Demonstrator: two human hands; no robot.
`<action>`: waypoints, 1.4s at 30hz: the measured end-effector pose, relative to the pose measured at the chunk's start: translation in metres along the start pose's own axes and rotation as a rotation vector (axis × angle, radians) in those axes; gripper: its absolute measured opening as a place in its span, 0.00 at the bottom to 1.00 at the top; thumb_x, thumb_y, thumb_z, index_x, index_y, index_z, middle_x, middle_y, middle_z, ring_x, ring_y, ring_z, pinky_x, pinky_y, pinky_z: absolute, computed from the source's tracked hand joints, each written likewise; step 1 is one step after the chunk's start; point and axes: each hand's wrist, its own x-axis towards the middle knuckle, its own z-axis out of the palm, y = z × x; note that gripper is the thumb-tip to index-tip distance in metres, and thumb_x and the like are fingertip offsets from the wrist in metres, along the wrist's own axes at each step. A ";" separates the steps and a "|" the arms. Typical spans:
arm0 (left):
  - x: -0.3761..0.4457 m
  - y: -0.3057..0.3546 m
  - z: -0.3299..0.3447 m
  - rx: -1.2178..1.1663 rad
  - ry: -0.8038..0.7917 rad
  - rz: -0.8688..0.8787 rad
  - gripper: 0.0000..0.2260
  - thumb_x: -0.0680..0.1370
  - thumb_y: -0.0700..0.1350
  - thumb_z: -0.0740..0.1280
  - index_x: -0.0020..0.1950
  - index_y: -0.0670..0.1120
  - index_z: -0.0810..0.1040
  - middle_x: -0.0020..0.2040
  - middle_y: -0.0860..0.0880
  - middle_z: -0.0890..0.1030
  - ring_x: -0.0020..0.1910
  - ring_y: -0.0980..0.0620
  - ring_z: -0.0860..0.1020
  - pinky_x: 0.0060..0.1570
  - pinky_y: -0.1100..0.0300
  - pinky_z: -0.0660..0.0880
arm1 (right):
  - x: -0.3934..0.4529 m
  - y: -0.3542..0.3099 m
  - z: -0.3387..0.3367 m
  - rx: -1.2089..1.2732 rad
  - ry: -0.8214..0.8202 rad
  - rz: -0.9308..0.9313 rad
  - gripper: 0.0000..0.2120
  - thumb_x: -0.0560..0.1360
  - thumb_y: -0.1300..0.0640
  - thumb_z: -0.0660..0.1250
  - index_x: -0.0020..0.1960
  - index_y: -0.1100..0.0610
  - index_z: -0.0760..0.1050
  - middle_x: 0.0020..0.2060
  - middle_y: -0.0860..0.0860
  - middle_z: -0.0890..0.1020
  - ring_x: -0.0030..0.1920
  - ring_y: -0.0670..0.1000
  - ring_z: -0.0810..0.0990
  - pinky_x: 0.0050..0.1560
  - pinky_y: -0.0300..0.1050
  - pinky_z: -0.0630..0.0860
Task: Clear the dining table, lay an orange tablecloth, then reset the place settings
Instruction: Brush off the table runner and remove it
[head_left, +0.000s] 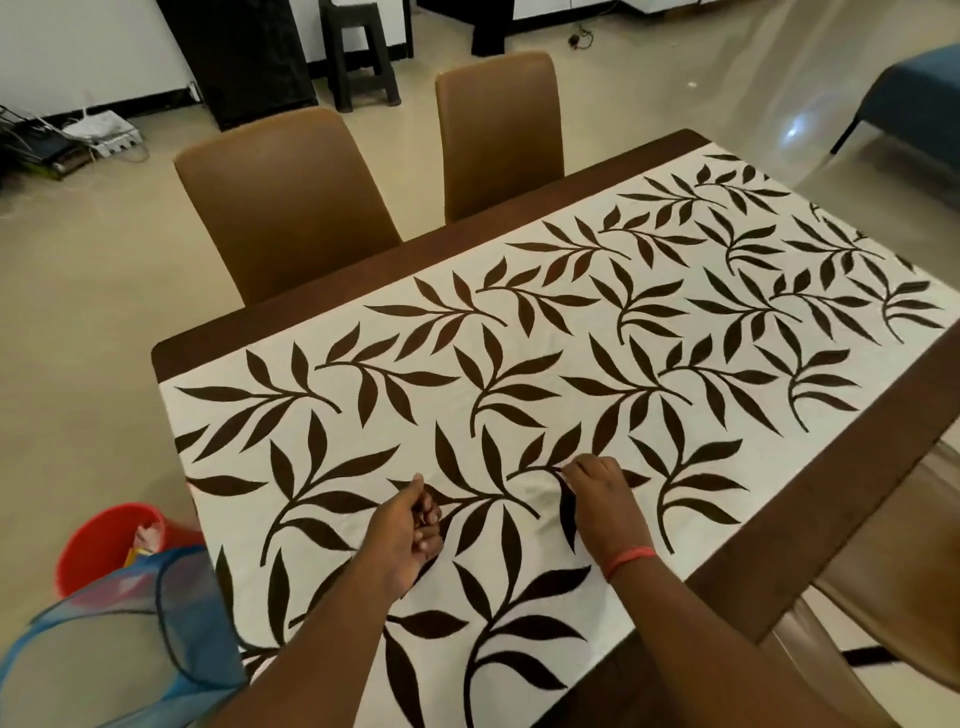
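Your left hand (410, 525) and right hand (597, 493) both pinching the leaf-print tablecloth (519, 374), its long axis along the dining table (810, 525) toward 2 brown chairs (291, 202).

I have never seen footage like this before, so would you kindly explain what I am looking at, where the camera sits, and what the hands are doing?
There is no machine here: a person wears a wide-angle camera on the head, looking forward and down, so you see their own two arms reaching out. The dark wooden dining table is covered by a white cloth with brown leaves; no dishes are on it. The left hand has its fingers curled and seems to pinch the cloth. The right hand, with an orange band at the wrist, pinches a small raised fold of the same cloth. Two brown chairs stand at the far side. On the floor at the left are a red bucket and a blue mesh basket.
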 end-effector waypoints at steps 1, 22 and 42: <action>-0.001 -0.002 -0.002 0.004 -0.007 -0.015 0.20 0.83 0.53 0.62 0.35 0.44 0.69 0.30 0.47 0.69 0.22 0.56 0.59 0.19 0.63 0.58 | -0.002 -0.002 -0.001 0.004 -0.008 0.011 0.16 0.69 0.69 0.74 0.54 0.58 0.81 0.49 0.53 0.82 0.51 0.55 0.78 0.50 0.47 0.81; -0.018 -0.020 -0.018 0.060 0.010 -0.052 0.20 0.82 0.55 0.63 0.35 0.44 0.73 0.30 0.47 0.72 0.22 0.56 0.60 0.20 0.63 0.60 | -0.018 -0.035 0.000 0.106 -0.055 0.135 0.09 0.78 0.65 0.61 0.53 0.58 0.79 0.46 0.54 0.79 0.48 0.54 0.76 0.45 0.39 0.68; -0.029 -0.014 -0.010 -0.012 -0.011 -0.097 0.25 0.84 0.58 0.57 0.50 0.36 0.78 0.38 0.39 0.81 0.38 0.42 0.84 0.46 0.44 0.83 | -0.008 -0.057 0.006 0.091 -0.117 0.199 0.07 0.75 0.68 0.62 0.48 0.60 0.76 0.46 0.56 0.74 0.45 0.55 0.74 0.46 0.46 0.76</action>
